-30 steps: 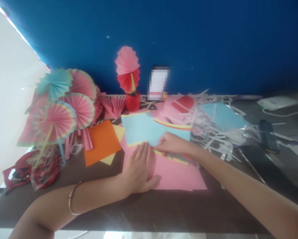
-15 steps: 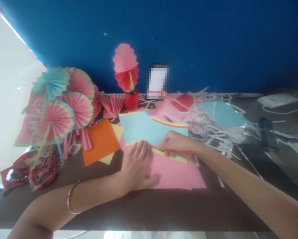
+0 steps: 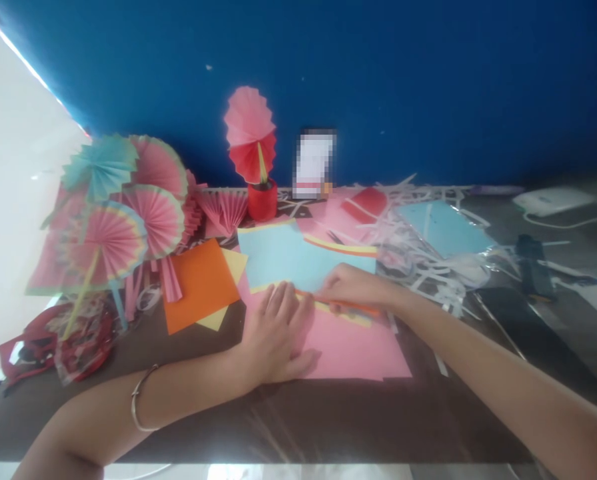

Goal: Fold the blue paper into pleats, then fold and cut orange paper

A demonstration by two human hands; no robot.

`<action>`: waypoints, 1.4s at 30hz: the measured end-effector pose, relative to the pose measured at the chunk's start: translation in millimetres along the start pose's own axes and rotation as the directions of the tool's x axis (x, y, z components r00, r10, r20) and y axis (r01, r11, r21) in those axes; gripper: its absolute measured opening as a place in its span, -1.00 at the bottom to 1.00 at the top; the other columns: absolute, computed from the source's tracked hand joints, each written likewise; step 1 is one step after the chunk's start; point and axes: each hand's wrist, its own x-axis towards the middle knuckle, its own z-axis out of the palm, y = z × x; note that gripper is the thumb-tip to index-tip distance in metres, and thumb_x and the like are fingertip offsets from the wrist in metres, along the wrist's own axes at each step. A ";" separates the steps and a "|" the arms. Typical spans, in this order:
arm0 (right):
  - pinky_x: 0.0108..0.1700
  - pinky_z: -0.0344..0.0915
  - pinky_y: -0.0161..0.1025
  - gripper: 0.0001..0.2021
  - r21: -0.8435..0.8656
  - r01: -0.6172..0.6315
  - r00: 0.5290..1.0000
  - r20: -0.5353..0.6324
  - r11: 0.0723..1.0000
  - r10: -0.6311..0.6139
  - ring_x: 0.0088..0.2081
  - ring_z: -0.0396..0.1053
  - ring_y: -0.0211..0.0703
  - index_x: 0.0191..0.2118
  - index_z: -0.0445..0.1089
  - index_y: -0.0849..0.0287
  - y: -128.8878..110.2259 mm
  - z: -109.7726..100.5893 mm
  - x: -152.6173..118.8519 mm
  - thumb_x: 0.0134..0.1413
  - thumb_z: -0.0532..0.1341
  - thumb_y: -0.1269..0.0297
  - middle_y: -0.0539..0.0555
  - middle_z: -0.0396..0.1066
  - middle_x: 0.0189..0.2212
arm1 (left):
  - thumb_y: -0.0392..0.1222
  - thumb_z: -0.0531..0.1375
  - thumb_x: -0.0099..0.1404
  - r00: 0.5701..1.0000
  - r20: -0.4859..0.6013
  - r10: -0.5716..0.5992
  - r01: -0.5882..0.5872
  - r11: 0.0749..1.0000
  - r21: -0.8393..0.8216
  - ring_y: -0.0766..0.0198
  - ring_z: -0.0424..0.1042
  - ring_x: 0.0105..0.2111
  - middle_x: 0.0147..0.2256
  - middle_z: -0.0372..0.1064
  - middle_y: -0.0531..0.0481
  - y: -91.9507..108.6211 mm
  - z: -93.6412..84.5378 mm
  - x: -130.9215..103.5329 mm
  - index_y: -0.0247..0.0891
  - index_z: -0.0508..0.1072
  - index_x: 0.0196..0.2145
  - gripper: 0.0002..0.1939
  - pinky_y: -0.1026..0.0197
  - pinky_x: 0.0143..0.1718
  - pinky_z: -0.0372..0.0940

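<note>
Currently, blue paper lies just beyond the left hand and right hand, its long axis running left to right. The left fingers stretch flat at its near edge, gripping nothing; the right fingers curl there farther right, pinch unclear.

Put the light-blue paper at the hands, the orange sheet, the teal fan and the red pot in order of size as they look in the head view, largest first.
1. Light-blue paper, partly covered by the right hand
2. Orange sheet and teal fan: too alike to rank
3. Red pot
</note>
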 end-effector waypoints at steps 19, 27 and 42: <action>-0.51 0.20 -0.40 -0.64 0.505 -0.063 0.996 0.091 0.861 0.020 -0.66 0.16 -0.40 -0.75 0.24 0.23 -47.1 -8.1 11.3 -0.24 0.34 0.15 -0.06 0.21 -0.78 | 0.22 -0.08 0.21 1.000 0.023 0.010 -0.009 0.999 -0.053 -0.17 -0.09 0.20 0.17 0.00 -0.37 -1.1 -3.3 -2.3 -0.31 0.02 0.20 -0.27 -0.13 0.13 -0.16; -0.51 0.19 -0.41 -0.64 0.504 -0.058 0.993 0.122 0.861 -0.004 -0.66 0.16 -0.41 -0.76 0.24 0.24 -58.2 -8.2 18.2 -0.24 0.35 0.17 -0.07 0.21 -0.78 | 0.21 -0.08 0.22 1.000 0.014 0.003 -0.002 0.998 -0.066 -0.19 -0.10 0.20 0.17 -0.02 -0.36 -0.5 -0.1 -3.7 -0.33 0.08 0.17 -0.29 -0.17 0.13 -0.18; -0.42 0.29 -0.38 -0.65 0.377 -0.008 0.998 0.058 0.926 -0.015 -0.56 0.28 -0.33 -0.66 0.30 0.21 -51.9 -14.4 13.6 -0.31 0.36 0.03 -0.02 0.31 -0.69 | 0.22 -0.11 0.23 1.000 0.023 -0.010 0.012 0.997 -0.081 -0.19 -0.14 0.21 0.19 -0.05 -0.39 -0.3 -0.5 -4.0 -0.33 0.05 0.19 -0.28 -0.17 0.13 -0.17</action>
